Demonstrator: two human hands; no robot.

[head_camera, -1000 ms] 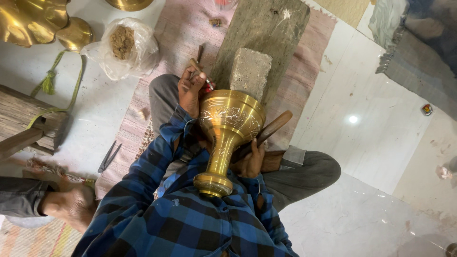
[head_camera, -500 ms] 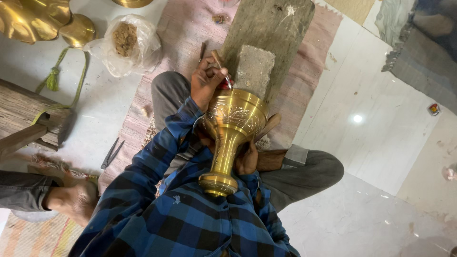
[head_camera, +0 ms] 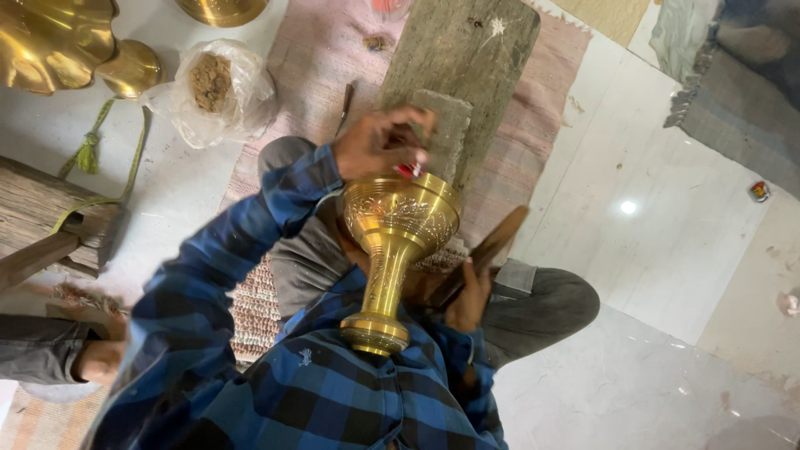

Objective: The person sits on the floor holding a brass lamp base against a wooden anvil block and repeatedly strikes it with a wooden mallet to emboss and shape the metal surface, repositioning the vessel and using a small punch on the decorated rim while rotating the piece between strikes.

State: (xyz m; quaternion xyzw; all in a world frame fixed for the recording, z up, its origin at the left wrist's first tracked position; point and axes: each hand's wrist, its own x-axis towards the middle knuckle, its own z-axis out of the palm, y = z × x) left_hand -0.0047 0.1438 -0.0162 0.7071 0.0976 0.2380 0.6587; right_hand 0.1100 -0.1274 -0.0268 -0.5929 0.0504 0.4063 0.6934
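An engraved brass goblet-shaped vase [head_camera: 398,242] lies tilted in my lap, its foot against my blue checked shirt and its mouth pointing away. My left hand [head_camera: 377,142] is over the rim and pinches a small red-tipped tool [head_camera: 410,170] that touches the lip. My right hand [head_camera: 472,298] sits beside the stem on the right, closed around a dark wooden stick [head_camera: 487,250] that slants up and right. The vase's far side and inside are hidden.
A grey stone block [head_camera: 446,125] stands on a wooden plank [head_camera: 467,50] over a pink mat [head_camera: 300,75]. Brass pieces [head_camera: 50,42], a plastic bag of brown powder [head_camera: 212,87] and a wooden bench [head_camera: 42,217] are at the left. Another person's foot [head_camera: 96,360] is at the lower left.
My left hand has risen from the vase's side to its rim with the small tool. The vase has shifted slightly right. The right hand keeps its hold on the stick.
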